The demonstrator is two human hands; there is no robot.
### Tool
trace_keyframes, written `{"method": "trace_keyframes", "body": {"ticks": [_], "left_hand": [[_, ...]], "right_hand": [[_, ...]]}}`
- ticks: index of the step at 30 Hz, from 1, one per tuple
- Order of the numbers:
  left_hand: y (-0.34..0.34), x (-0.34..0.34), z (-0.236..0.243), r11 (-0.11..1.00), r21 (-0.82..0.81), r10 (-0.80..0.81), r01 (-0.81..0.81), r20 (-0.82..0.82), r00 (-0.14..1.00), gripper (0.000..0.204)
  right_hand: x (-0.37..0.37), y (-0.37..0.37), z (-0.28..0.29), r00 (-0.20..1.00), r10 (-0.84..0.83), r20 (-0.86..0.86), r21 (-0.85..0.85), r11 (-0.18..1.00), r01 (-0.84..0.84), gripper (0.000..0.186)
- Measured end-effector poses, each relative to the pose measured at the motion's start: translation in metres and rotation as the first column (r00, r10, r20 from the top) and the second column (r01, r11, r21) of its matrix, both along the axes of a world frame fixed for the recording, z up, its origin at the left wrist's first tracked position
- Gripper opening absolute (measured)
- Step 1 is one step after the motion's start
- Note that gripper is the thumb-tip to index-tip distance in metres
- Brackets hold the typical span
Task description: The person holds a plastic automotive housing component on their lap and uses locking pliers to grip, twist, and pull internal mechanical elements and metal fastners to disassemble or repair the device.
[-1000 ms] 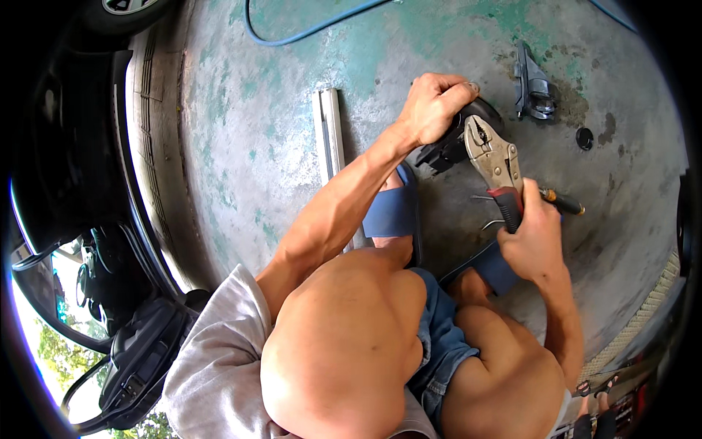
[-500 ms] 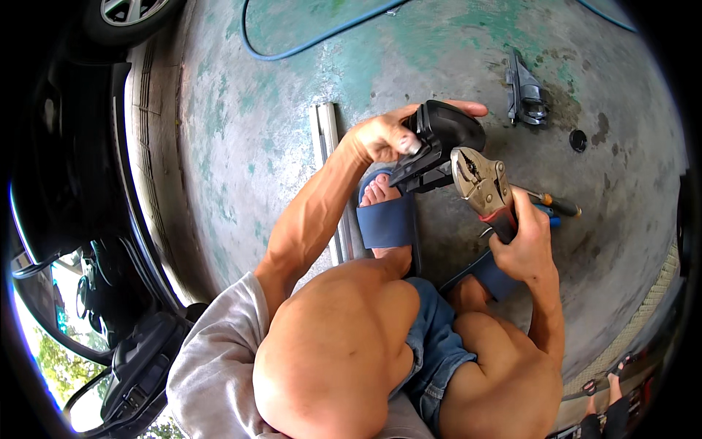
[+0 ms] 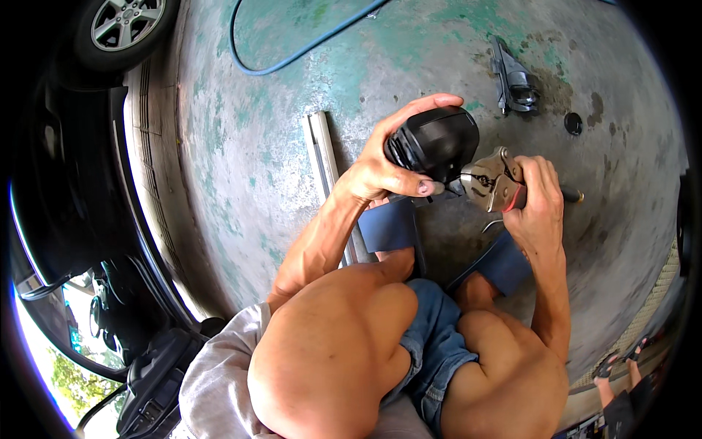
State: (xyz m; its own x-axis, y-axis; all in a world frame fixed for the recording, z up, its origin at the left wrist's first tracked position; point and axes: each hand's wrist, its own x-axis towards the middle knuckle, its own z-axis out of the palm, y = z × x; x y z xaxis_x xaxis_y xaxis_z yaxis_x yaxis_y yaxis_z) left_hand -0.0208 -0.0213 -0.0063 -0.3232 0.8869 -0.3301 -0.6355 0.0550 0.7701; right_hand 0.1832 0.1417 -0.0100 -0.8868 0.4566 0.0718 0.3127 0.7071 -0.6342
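A black car (image 3: 73, 168) stands at my far left, its wheel (image 3: 127, 23) showing above. Then come a blue hose (image 3: 307, 47) on the worn floor and a pale metal rail (image 3: 319, 143) lying near my foot.

My left hand (image 3: 382, 164) is wrapped around a black housing (image 3: 444, 139), thumb along its near side and fingers over its far side, holding it up off the floor in front of my knees. I judge it hard, stiff plastic, fairly light for its bulk; the rounded shell looks smooth enough to slip, so the stepped left end, where my palm sits, seems the surer hold. Thin edges could crack if squeezed hard.

Just right of it is the head of the locking pliers (image 3: 497, 183), close against the housing's near right side; I cannot tell whether the jaws bite on anything. They look like solid metal, heavy toward the head, best held by the handles. Beyond lies a dark bracket-like part (image 3: 515, 77).

My right hand (image 3: 537, 196) is closed around the pliers' handles. Past it, a screwdriver (image 3: 572, 195) shows partly, and a round black cap (image 3: 573, 124) lies farther off.
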Motion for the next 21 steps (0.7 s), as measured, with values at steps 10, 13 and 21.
{"method": "trace_keyframes", "body": {"ticks": [10,13,21], "left_hand": [[-0.008,-0.001,-0.002,0.999,-0.033,0.017,-0.016,0.045,0.999,0.113],[-0.015,-0.003,-0.008,0.998,-0.058,0.039,-0.035,0.058,0.998,0.11],[-0.031,0.017,-0.028,0.998,0.057,-0.044,0.026,0.335,0.941,0.111]], "right_hand": [[0.004,0.0,-0.009,0.991,0.06,-0.12,-0.083,0.994,-0.07,0.04],[0.004,-0.014,-0.007,0.999,0.032,-0.041,-0.222,0.974,-0.041,0.041],[0.015,-0.01,-0.003,0.996,0.071,0.047,-0.33,0.943,-0.052,0.039]]}}
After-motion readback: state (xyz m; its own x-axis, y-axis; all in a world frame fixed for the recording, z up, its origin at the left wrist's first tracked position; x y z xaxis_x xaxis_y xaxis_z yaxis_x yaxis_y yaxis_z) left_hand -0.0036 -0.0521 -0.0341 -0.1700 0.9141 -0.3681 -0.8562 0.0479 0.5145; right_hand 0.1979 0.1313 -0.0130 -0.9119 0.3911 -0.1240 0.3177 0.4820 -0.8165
